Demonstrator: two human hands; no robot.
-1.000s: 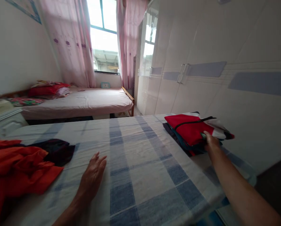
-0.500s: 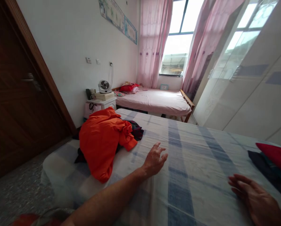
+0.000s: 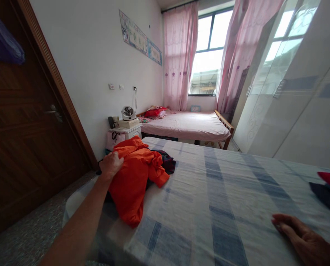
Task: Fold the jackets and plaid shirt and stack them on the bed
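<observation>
My left hand [image 3: 111,164] is closed on the left edge of a crumpled orange garment [image 3: 131,184], which looks like a jacket. The garment lies heaped near the left end of the bed. From under its right side shows a dark patterned cloth [image 3: 169,162]. Low at the right, my right hand [image 3: 303,238] hovers above or rests on the striped bedsheet [image 3: 189,207]; which of the two I cannot tell. Its fingers are loosely curved, with nothing seen in them.
Folded red and dark clothes [image 3: 328,188] lie at the right edge of the bed. Beyond stand a white nightstand [image 3: 133,132] with a small fan [image 3: 129,113] and a second, pink-covered bed [image 3: 187,127]. A wooden door [image 3: 29,147] is at left, a white wardrobe [image 3: 300,118] at right.
My left hand has moved left from above the sheet and taken hold of the orange garment. My right hand stays low at the right. The view has tilted up somewhat.
</observation>
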